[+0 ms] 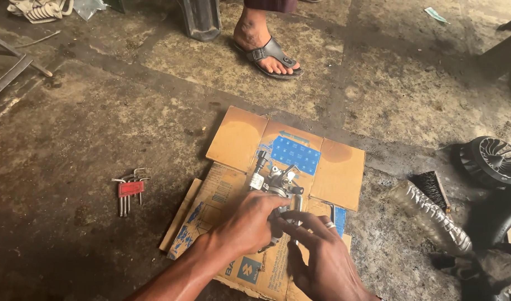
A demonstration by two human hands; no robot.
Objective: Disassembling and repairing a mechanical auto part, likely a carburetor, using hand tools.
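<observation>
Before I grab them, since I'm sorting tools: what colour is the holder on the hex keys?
Red, holding the silver hex keys on the floor; the head view shows it.

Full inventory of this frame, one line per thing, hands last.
Small silver metal engine part with black fittings: one, on the cardboard, under both hands.
Flattened brown cardboard box with blue print: one, centre floor.
Hex key set in red holder: one, floor, left.
Crumpled clear plastic bottle: one, right.
Black bristle brush: one, beside the bottle.
Black finned fan wheel: one, far right.
Another person's foot in black sandal: one, top.
Left hand: on the part.
Right hand: ringed, fingers at the part.
</observation>
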